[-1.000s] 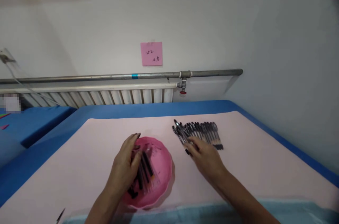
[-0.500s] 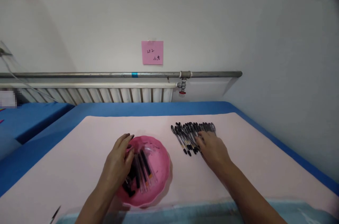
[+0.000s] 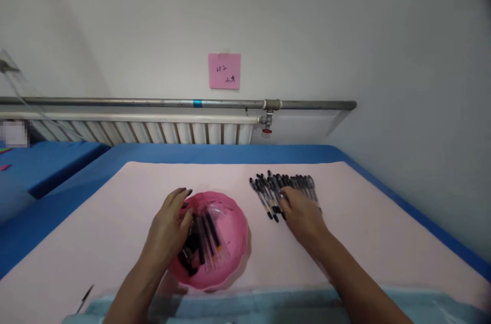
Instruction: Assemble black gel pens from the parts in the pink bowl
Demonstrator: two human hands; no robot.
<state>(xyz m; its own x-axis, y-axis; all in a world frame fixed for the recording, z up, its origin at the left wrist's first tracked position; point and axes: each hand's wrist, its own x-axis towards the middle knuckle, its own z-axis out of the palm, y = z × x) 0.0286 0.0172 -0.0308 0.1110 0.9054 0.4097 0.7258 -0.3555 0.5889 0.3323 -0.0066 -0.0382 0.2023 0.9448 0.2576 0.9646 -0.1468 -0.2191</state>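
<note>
My left hand hovers or rests at the left rim of a pink scalloped bowl, its fingers loosely curved and apart from the thumb. It partly covers the bowl's contents. Inside lie several pen parts: clear tubes with dark ink and black pieces. To the right, capped black gel pens are lined up side by side in a slanting row. Over the middle of that row is my right hand, fingertips closed on a pen that sticks out slightly beyond the others. The hand hides several pen ends.
A pink sheet covers the blue table. One thin dark object, perhaps a pen, lies at the front left. Light-blue cloth runs along the near edge. Behind stand a radiator, a pipe and a red-handled valve.
My right hand has shifted left along the row, and one pen there now pokes out farther. My left hand stays by the bowl. The view has tilted slightly.
</note>
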